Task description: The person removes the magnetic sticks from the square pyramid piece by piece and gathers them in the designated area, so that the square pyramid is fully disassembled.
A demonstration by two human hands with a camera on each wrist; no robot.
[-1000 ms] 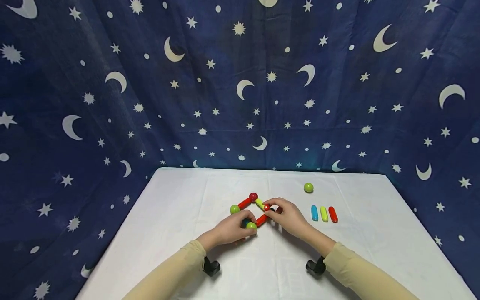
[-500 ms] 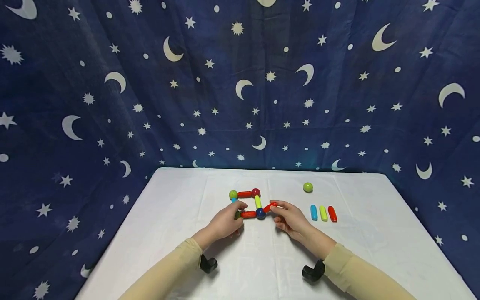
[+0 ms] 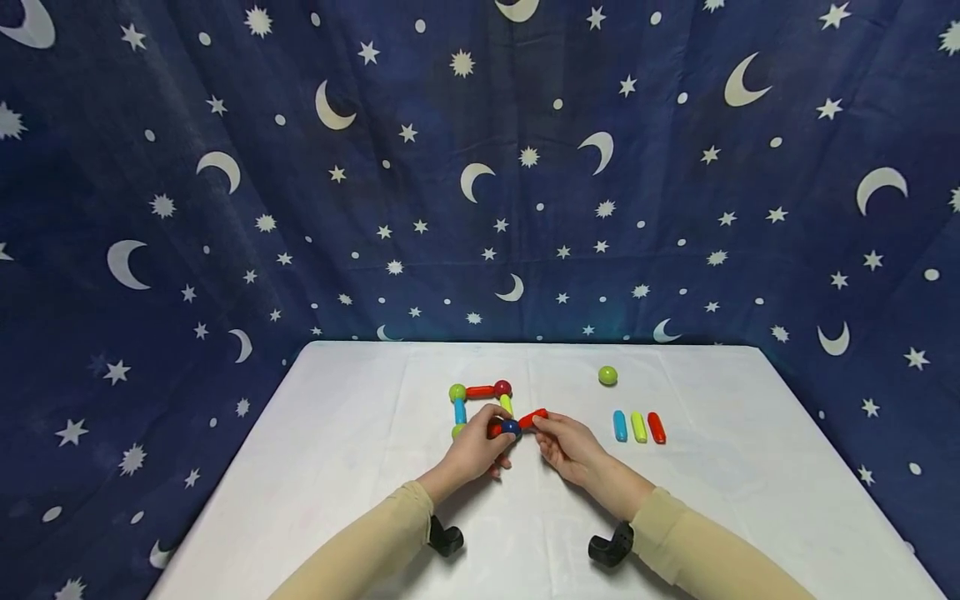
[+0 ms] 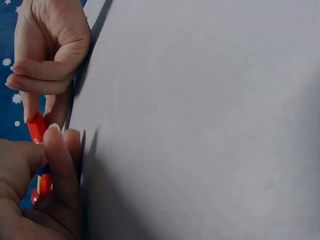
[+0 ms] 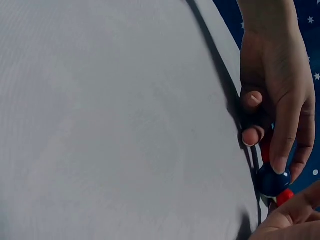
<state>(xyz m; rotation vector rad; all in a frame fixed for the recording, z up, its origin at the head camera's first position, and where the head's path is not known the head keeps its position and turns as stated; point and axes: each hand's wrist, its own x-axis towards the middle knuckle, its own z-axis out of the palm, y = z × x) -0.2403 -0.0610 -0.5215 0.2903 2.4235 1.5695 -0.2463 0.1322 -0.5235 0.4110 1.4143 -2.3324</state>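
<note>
Blue ball point(image 3: 511, 428) stood at the near right corner of a four-sided frame point(image 3: 480, 392) of balls and rods on the white cloth point(image 3: 720, 467). The left hand point(image 3: 477, 446) gripped it between thumb and fingers and covered much of the frame's near side. The right hand point(image 3: 573, 454) pinched the outer end of a red stick point(image 3: 529, 419), whose inner end met the ball; the stick slanted outward past the frame's outline. At the far corners sat a red ball point(image 3: 503, 388) and a green ball point(image 3: 457, 392). A strip of cloth separated the frame from the far edge, and the left edge lay well apart from it. To the right, a gap divided the right hand from three loose rods point(image 3: 638, 427) lying side by side, well short of the right edge. A loose green ball point(image 3: 607, 376) rested between those rods and the far edge, behind which a patterned curtain point(image 3: 420, 100) rose.
</note>
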